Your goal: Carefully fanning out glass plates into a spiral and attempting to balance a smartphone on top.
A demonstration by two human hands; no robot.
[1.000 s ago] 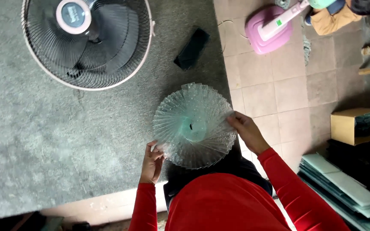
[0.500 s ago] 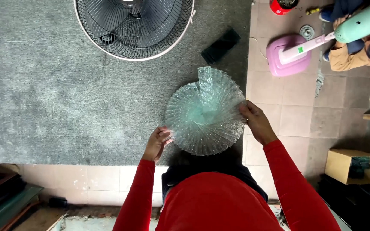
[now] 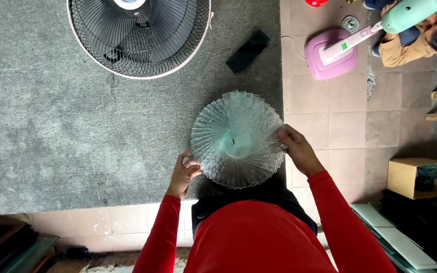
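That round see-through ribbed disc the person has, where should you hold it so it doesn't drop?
Probably by its rim, from two opposite sides. The ribbed disc is wide, thin and roughly flat, so one hand at each edge steadies it, as the left hand and right hand do now. The middle offers nothing to pinch.

A grey carpet [image 3: 51, 126] is covering most of the tiled floor [image 3: 345, 116]. A round wire fan guard [image 3: 140, 35] and a flat black object [image 3: 248, 44] are lying on the carpet, near each other. A pink fan base [image 3: 330, 55] and a cardboard box [image 3: 405, 177] are sitting on the tiles, well apart.
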